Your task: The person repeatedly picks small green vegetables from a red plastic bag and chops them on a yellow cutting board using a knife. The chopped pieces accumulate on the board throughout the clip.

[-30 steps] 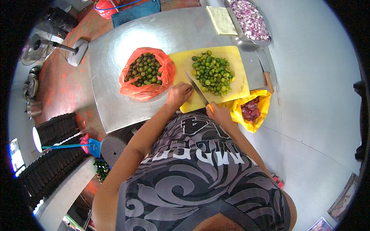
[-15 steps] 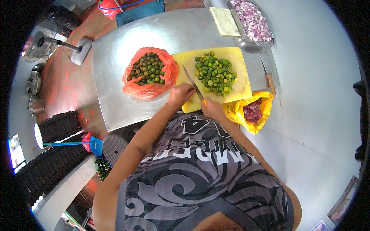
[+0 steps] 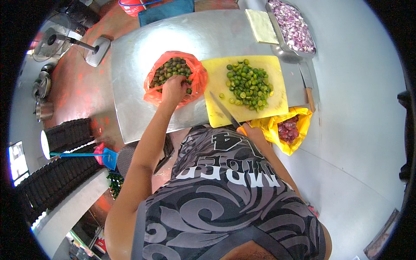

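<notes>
My left hand [image 3: 174, 88] reaches into an orange-red plastic bag [image 3: 199, 78] of small round green and brownish citrus fruits [image 3: 167, 71]. Its fingers curl down among them, and what the fingertips grip is hidden. My right hand [image 3: 252, 131] is closed on the orange handle of a kitchen knife [image 3: 225, 110]. The blade slants up and left over the near left part of a yellow cutting board [image 3: 211, 71]. A pile of cut green citrus [image 3: 249, 84] lies on the board. One cut piece [image 3: 221, 95] sits apart, left of the pile, near the blade.
At the board's near right corner stands a yellow bag [image 3: 305, 123] with dark red pieces inside. A wooden-handled cleaver [image 3: 308, 89] lies at the metal table's [image 3: 130, 95] right edge. Farther back are a tray of chopped purple onions [image 3: 291, 26] and a folded cream cloth [image 3: 261, 27].
My left hand has left the board and moved left into the fruit bag. My right hand has drawn the knife a little toward me. A cut piece now lies beside the blade.
</notes>
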Demonstrator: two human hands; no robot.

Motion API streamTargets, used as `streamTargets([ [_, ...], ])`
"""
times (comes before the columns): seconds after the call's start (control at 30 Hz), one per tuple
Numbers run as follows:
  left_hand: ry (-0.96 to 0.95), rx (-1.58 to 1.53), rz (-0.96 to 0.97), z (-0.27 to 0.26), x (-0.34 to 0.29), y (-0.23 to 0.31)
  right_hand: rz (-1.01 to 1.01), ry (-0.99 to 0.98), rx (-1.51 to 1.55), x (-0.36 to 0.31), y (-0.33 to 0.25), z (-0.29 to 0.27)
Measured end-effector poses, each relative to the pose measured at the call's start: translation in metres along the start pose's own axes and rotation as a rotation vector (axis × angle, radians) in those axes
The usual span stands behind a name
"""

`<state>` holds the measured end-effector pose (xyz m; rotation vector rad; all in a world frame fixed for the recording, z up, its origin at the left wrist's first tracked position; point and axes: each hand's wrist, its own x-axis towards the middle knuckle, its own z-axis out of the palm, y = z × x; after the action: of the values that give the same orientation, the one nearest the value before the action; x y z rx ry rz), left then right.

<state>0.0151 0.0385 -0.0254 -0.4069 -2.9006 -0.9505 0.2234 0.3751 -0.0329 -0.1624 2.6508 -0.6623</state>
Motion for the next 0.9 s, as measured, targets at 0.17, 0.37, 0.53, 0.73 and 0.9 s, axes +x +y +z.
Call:
streamTargets([
  [0.17,-0.223,0.242,-0.005,0.007,0.022,-0.001,0.021,-0.03,0.002,0.01,-0.006,-0.006],
  [0.37,-0.31,0.297,-0.064,-0.005,0.03,0.005,-0.048,0.039,0.074,0.014,-0.005,-0.011],
  [0.53,-0.341,0.269,-0.108,-0.009,0.03,0.007,-0.036,0.012,0.081,0.018,-0.009,-0.006],
  [0.73,-0.171,-0.195,-0.259,-0.029,0.012,-0.02,0.102,0.076,0.011,0.017,-0.002,-0.017],
  [0.9,-0.254,-1.387,-0.528,-0.047,-0.017,-0.027,0.147,0.149,-0.019,0.017,0.003,-0.023],
])
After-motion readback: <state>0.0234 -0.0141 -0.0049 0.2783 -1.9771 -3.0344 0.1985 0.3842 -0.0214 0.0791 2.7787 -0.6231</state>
